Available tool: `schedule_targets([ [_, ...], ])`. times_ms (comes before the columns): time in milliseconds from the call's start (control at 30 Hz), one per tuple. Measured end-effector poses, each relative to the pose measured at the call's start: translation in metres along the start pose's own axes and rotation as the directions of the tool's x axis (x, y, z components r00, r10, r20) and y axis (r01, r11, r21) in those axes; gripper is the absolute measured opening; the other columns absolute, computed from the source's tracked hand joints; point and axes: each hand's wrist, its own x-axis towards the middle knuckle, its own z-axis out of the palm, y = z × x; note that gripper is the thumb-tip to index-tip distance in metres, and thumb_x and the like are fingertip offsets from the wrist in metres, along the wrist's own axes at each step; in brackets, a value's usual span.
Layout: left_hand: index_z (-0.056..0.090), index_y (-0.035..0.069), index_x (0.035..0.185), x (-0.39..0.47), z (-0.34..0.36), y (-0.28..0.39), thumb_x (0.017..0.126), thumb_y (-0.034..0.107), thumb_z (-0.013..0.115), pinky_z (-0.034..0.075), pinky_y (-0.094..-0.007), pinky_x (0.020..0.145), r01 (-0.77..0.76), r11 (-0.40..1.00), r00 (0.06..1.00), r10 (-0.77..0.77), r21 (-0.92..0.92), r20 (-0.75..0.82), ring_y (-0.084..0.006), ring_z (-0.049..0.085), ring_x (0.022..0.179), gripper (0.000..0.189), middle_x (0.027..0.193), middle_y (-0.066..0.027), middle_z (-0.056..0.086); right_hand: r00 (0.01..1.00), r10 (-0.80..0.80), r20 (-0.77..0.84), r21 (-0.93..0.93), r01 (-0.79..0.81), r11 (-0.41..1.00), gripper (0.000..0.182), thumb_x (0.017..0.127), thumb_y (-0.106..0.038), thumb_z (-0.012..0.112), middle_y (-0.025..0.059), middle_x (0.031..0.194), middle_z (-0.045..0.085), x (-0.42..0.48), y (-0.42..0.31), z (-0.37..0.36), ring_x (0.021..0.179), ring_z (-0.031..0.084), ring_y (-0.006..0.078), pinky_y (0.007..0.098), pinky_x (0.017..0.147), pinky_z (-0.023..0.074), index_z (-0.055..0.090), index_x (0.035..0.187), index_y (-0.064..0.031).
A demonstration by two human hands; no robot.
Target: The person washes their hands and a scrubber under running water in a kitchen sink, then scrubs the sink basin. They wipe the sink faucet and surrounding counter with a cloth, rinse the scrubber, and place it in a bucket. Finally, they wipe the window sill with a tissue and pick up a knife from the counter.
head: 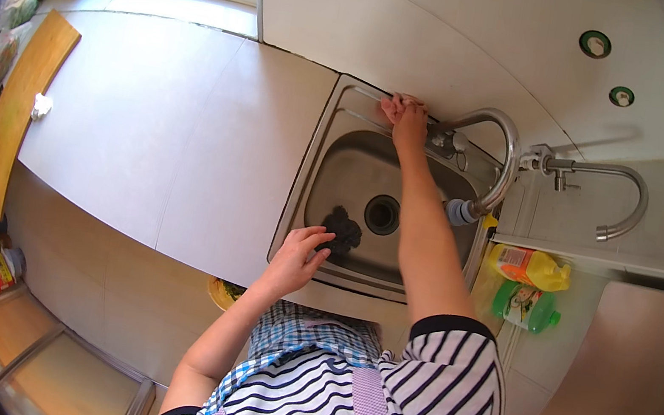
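Observation:
My right hand [411, 130] reaches to the back ledge of the stainless steel sink [348, 100], left of the faucet base. Its fingers press on a crumpled pink cloth [390, 108]. My left hand [297, 260] hovers at the front left rim, fingers apart with nothing in them. Close by its fingertips, a dark crumpled cloth or scrubber [342, 231] lies on the basin floor; I cannot tell which. A round drain [382, 214] sits right of it. The curved faucet [511, 150] arches over the basin's right side.
White countertop [188, 134] stretches left towards a wooden board [25, 104] with a crumpled white tissue [42, 107]. A second, wall-mounted tap [630, 194] is at right. Below it lie a yellow bottle [529, 267] and a green bottle [524, 306], beside a brownish panel [614, 385].

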Motion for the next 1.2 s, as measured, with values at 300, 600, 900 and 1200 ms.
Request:
schedule_targets([
  [300,0.057,0.007,0.114,-0.02,-0.019,-0.019,0.087,0.016,0.056,0.041,-0.0368,0.093,0.051,0.996,0.995,-0.056,-0.067,-0.077,-0.0321,0.045,0.113,0.029,0.121,-0.0134,0.052,0.776,0.266,-0.572,0.345,-0.067,0.936,0.032,0.081,-0.005,0.059,0.0201,0.116,0.047,0.075,-0.073,-0.163,0.101,0.051,0.0313,0.0355,0.076,0.0463,0.049,0.111,0.001],
  [600,0.057,0.01,0.117,-0.015,-0.028,0.002,0.088,0.017,0.056,0.045,-0.0344,0.085,0.073,0.997,0.997,-0.074,-0.035,-0.021,-0.0272,0.05,0.111,0.03,0.124,-0.0103,0.052,0.844,0.196,-0.499,0.337,-0.019,0.941,0.014,0.078,0.001,0.049,0.0115,0.086,0.052,0.041,-0.037,-0.017,0.071,0.051,0.0223,0.0329,0.068,0.0426,0.048,0.091,-0.0028],
  [900,0.056,0.008,0.117,-0.011,-0.012,0.0,0.087,0.013,0.056,0.04,-0.0365,0.094,0.108,0.994,0.99,-0.107,0.0,0.096,-0.031,0.044,0.116,0.03,0.126,-0.0132,0.048,0.962,0.044,-0.27,0.207,0.014,0.978,0.012,0.077,-0.011,0.056,0.0102,0.069,0.062,0.036,-0.053,0.022,0.066,0.059,0.0265,0.0356,0.072,0.0456,0.064,0.072,-0.0039],
  [1200,0.058,0.01,0.116,-0.011,-0.025,0.0,0.086,0.012,0.057,0.041,-0.0369,0.092,0.135,0.988,0.991,-0.135,-0.08,0.007,-0.0299,0.046,0.115,0.03,0.124,-0.0121,0.05,0.779,0.53,-0.335,0.534,-0.307,0.788,0.011,0.077,-0.006,0.058,0.0154,0.067,0.059,0.037,-0.018,0.023,0.058,0.057,0.0275,0.0352,0.06,0.0464,0.058,0.071,0.0032],
])
